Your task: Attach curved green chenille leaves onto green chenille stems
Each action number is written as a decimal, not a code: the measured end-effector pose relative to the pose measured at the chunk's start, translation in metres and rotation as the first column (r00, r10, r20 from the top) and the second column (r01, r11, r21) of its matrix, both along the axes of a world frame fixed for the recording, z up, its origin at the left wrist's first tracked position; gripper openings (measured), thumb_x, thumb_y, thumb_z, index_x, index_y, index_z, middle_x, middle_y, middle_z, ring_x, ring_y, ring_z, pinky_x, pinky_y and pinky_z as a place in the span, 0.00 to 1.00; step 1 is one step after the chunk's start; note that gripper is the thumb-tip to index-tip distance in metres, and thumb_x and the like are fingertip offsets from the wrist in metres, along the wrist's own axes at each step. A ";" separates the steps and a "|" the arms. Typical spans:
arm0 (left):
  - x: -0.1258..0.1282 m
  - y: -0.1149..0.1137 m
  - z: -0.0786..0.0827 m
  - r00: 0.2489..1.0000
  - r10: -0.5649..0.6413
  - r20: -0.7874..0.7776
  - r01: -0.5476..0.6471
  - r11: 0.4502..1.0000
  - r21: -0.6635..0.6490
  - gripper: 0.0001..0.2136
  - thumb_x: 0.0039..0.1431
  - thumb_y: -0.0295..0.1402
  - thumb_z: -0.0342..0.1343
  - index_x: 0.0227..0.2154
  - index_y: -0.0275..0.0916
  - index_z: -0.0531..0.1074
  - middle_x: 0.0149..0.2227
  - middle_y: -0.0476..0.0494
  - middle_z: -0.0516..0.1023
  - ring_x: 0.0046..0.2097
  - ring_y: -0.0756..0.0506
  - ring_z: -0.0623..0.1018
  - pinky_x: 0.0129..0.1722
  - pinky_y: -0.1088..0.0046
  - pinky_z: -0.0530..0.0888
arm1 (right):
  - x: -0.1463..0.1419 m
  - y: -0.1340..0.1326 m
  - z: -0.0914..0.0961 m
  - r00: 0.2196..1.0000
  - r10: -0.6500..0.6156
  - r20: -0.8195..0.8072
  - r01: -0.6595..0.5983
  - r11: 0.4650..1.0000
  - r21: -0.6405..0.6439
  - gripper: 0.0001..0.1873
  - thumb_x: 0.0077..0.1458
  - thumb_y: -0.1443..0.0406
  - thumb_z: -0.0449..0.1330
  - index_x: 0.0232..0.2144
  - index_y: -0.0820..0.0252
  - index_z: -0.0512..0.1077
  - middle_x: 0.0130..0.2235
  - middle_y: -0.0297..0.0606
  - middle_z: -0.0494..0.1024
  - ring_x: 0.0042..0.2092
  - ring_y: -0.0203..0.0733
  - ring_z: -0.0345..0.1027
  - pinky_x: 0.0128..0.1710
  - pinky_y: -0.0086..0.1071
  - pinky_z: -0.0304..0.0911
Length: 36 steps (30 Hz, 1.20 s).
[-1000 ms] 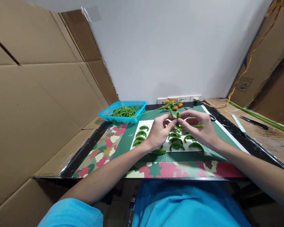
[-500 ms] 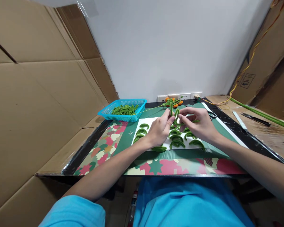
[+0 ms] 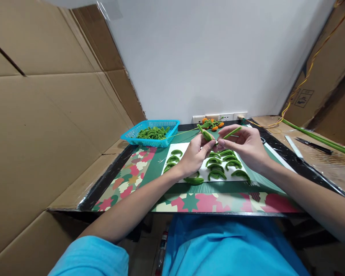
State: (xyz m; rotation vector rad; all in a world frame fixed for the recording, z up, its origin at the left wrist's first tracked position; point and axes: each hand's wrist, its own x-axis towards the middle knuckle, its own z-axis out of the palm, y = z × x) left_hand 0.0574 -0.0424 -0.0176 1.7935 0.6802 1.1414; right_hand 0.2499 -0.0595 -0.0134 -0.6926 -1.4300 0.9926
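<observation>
Above the white sheet (image 3: 179,147), both my hands meet at a green pipe cleaner (image 3: 206,135) bent into a narrow leaf-like loop. My left hand (image 3: 196,153) pinches the loop near its base, thumb against fingers. The fingers of my right hand (image 3: 245,145) are closed on the straight tail of the same pipe cleaner, which sticks up to the right. Beneath lie several curved green pipe-cleaner pieces (image 3: 217,175) in rows on the sheet; my left hand and wrist hide some of them.
A blue basket (image 3: 149,143) of green pieces stands at the back left. Orange and green pipe-cleaner flowers (image 3: 214,125) lie near the wall sockets. To the right are black-handled scissors or pliers (image 3: 313,145), a pale flat strip (image 3: 293,147) and long green stems (image 3: 319,138). Cardboard walls flank the table.
The pipe cleaner's upright loop has tilted left in my left hand. My right hand has shifted slightly right and turned, and the tail now points up to the right.
</observation>
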 end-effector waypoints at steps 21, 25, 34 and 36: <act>-0.006 -0.005 0.005 0.958 -0.164 -0.237 0.168 0.986 -0.003 0.20 0.70 0.49 0.56 0.36 0.35 0.78 0.24 0.48 0.74 0.24 0.51 0.69 0.23 0.75 0.65 | 0.010 -0.001 -0.004 0.967 0.044 0.250 -0.068 0.994 0.089 0.18 0.55 0.48 0.72 0.33 0.55 0.81 0.26 0.36 0.78 0.25 0.41 0.73 0.25 0.36 0.71; -0.009 -0.003 0.007 0.926 -0.121 -0.359 0.182 0.973 0.144 0.20 0.72 0.48 0.52 0.35 0.36 0.77 0.24 0.48 0.73 0.25 0.50 0.71 0.27 0.74 0.66 | 0.011 -0.003 0.000 0.963 0.057 0.264 -0.087 0.991 0.104 0.17 0.56 0.48 0.72 0.33 0.55 0.80 0.26 0.35 0.78 0.24 0.41 0.73 0.25 0.36 0.70; -0.015 0.004 0.006 0.727 0.251 -0.639 0.195 0.817 0.543 0.22 0.75 0.49 0.47 0.40 0.38 0.80 0.31 0.40 0.80 0.31 0.43 0.78 0.31 0.71 0.65 | 0.014 0.001 -0.004 0.941 0.074 0.331 -0.120 0.985 0.122 0.19 0.57 0.48 0.71 0.30 0.56 0.77 0.23 0.34 0.75 0.24 0.40 0.71 0.26 0.36 0.68; -0.014 0.005 0.004 0.717 0.264 -0.645 0.190 0.816 0.546 0.22 0.75 0.48 0.47 0.40 0.37 0.80 0.31 0.39 0.80 0.30 0.42 0.77 0.31 0.71 0.65 | 0.014 0.003 -0.007 0.937 0.076 0.341 -0.123 0.986 0.117 0.19 0.57 0.48 0.70 0.31 0.56 0.78 0.23 0.33 0.74 0.24 0.40 0.70 0.26 0.36 0.67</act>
